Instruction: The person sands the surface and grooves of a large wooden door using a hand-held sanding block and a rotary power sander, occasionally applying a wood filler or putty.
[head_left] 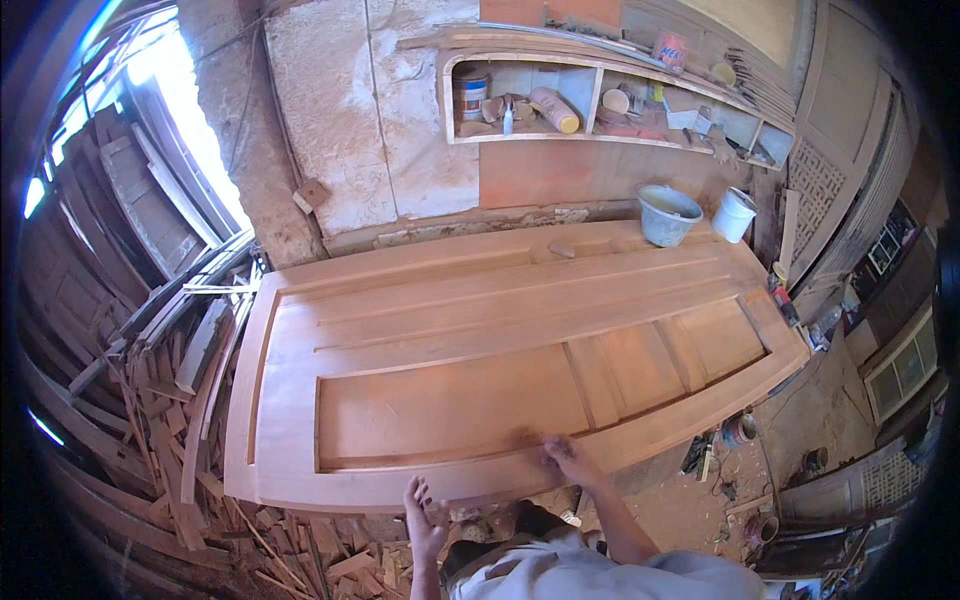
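A large wooden door (pixel 400 410) with recessed panels lies flat in front of me, its surface pale reddish brown. Over its near rail, by the edge of a long sunken panel, is my right hand (pixel 566 460). Its fingers are curled and a little blurred; what they hold, if anything, I cannot make out. A dark, smeared patch shows on the wood just beside those fingertips. My left hand (pixel 426 515) is raised at the door's near edge, fingers apart and nothing in it. On the door's far part rests a small brown block (pixel 562 250).
A grey bucket (pixel 669 215) and a white pail (pixel 735 215) stand at the door's far right corner. Above, a wall shelf (pixel 595 95) holds tins and bottles. Wood offcuts (pixel 190 420) pile up at left and below. Paint cans (pixel 740 430) sit on the floor at right.
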